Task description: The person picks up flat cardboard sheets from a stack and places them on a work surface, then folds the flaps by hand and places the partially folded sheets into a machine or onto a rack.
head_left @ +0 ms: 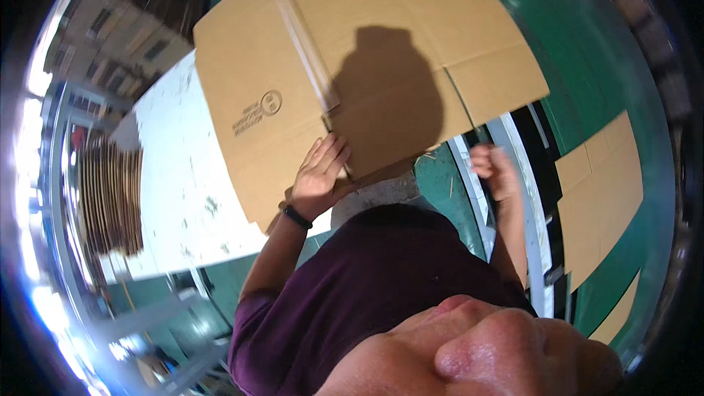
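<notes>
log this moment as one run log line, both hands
left hand : on flat cardboard sheet | right hand : blurred, near sheet's lower right edge | cardboard stack : picture left

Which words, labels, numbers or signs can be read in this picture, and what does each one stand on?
Large brown cardboard sheet: a dark round emblem with short lines of dark print to its lower left; too small and soft to quote.
Dark wristband on the left arm: no lettering can be made out.
Otherwise, I find no readable text.
</notes>
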The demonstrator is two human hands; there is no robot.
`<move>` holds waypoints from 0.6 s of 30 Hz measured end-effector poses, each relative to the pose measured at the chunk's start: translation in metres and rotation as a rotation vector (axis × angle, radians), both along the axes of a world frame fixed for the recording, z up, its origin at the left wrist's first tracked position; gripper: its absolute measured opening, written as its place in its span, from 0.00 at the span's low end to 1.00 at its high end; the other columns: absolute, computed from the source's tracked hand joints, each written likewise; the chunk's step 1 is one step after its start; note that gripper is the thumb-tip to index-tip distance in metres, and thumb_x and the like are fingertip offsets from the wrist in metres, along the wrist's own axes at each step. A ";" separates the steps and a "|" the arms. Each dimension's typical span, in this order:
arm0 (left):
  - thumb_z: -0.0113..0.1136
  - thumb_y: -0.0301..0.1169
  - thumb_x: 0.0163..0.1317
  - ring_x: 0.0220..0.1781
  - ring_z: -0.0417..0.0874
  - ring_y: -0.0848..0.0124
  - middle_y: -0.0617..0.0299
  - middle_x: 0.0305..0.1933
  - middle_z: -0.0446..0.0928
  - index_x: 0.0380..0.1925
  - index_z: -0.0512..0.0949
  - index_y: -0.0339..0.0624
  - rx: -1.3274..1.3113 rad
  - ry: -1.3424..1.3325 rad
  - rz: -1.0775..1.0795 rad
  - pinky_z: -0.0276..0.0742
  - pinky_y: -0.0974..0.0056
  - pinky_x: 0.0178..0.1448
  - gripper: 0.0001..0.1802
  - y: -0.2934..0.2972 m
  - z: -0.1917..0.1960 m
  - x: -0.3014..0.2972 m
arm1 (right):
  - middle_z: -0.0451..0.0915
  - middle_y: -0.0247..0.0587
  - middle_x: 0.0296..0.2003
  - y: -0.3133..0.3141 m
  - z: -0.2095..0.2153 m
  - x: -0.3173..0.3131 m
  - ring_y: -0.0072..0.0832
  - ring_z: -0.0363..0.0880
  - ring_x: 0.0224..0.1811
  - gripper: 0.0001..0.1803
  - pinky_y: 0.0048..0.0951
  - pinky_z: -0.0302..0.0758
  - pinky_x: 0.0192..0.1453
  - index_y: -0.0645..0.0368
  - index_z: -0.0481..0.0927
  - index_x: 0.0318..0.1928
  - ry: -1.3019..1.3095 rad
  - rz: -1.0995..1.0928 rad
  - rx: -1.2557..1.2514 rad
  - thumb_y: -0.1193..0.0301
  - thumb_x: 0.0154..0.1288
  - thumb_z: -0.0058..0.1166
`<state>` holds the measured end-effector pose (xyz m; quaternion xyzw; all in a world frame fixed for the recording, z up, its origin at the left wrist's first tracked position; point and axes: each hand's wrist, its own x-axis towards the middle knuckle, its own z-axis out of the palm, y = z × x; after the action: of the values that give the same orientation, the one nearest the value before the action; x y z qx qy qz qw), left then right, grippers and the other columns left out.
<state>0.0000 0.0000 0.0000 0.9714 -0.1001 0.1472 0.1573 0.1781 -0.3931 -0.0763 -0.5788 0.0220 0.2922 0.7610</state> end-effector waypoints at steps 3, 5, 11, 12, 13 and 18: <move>0.71 0.33 0.40 0.69 0.64 0.56 0.52 0.63 0.69 0.54 0.73 0.35 -0.061 -0.082 0.004 0.57 0.52 0.74 0.36 -0.007 0.001 0.020 | 0.76 0.40 0.49 -0.049 0.050 0.104 0.32 0.73 0.48 0.27 0.36 0.71 0.49 0.54 0.73 0.51 -0.077 -0.301 0.319 0.45 0.66 0.48; 0.70 0.31 0.44 0.69 0.65 0.55 0.51 0.63 0.70 0.51 0.75 0.33 -0.132 -0.020 0.009 0.59 0.51 0.73 0.31 -0.005 0.007 0.004 | 0.75 0.39 0.53 -0.021 0.076 0.138 0.35 0.73 0.54 0.25 0.35 0.69 0.58 0.57 0.71 0.57 -0.161 -0.463 0.268 0.54 0.68 0.51; 0.71 0.32 0.44 0.69 0.66 0.57 0.52 0.62 0.71 0.47 0.77 0.35 -0.121 -0.060 0.048 0.59 0.52 0.73 0.28 0.025 0.010 -0.002 | 0.77 0.52 0.47 0.102 0.185 0.107 0.36 0.80 0.41 0.17 0.38 0.83 0.44 0.67 0.72 0.46 -0.992 -0.775 -0.017 0.84 0.55 0.60; 0.71 0.32 0.44 0.68 0.67 0.57 0.52 0.61 0.72 0.46 0.77 0.35 -0.130 -0.072 0.043 0.60 0.52 0.73 0.27 0.019 0.007 0.001 | 0.78 0.52 0.44 0.130 0.201 0.062 0.36 0.80 0.39 0.18 0.41 0.84 0.43 0.67 0.72 0.46 -1.112 -0.696 -0.146 0.85 0.54 0.60; 0.71 0.33 0.44 0.67 0.68 0.58 0.52 0.60 0.73 0.45 0.78 0.35 -0.142 -0.087 0.030 0.61 0.52 0.72 0.26 0.014 0.008 0.004 | 0.79 0.49 0.42 0.127 0.185 0.041 0.36 0.81 0.38 0.12 0.35 0.83 0.40 0.65 0.73 0.44 -1.285 -0.342 -0.305 0.79 0.61 0.55; 0.72 0.33 0.42 0.64 0.72 0.56 0.50 0.56 0.75 0.42 0.78 0.34 -0.152 -0.215 0.050 0.63 0.51 0.71 0.25 0.002 -0.001 0.002 | 0.74 0.52 0.57 0.217 0.133 -0.020 0.47 0.72 0.60 0.10 0.46 0.64 0.68 0.61 0.78 0.39 -1.887 0.788 -0.292 0.77 0.55 0.50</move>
<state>0.0016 0.0020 -0.0010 0.9375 -0.0809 0.2614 0.2150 0.1577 -0.1763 0.0569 -0.6253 -0.7400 -0.0576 0.2412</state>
